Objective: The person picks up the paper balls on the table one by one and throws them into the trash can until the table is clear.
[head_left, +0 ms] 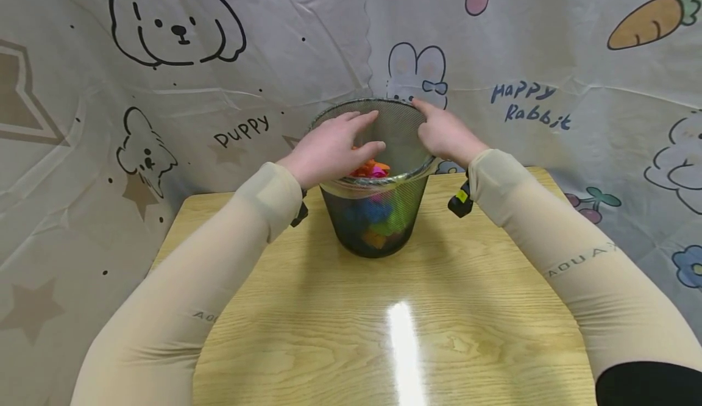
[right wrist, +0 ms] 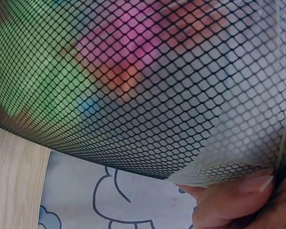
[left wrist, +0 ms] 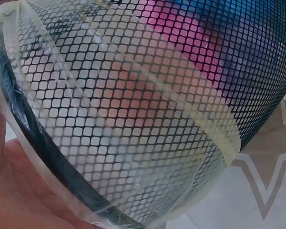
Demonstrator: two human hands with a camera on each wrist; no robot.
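Observation:
A black mesh wastebasket (head_left: 373,241) stands upright on the table, lined with a clear plastic bag (head_left: 351,189) folded outward over its rim. Colourful pieces, orange and pink on top (head_left: 373,168), lie inside; their kind cannot be told. My left hand (head_left: 334,147) reaches over the left rim, fingers and thumb extended above the opening; through the mesh in the left wrist view part of it shows blurred. At the right rim, my right hand (head_left: 446,135) has its index finger stretched along the edge. Its other fingers (right wrist: 229,198) curl against the bag's folded-down edge outside the basket.
The wooden table (head_left: 329,327) extends in front of the basket. A printed cloth (head_left: 307,40) with cartoon animals hangs close behind and on both sides. A black wrist camera (head_left: 460,202) sits under the right wrist.

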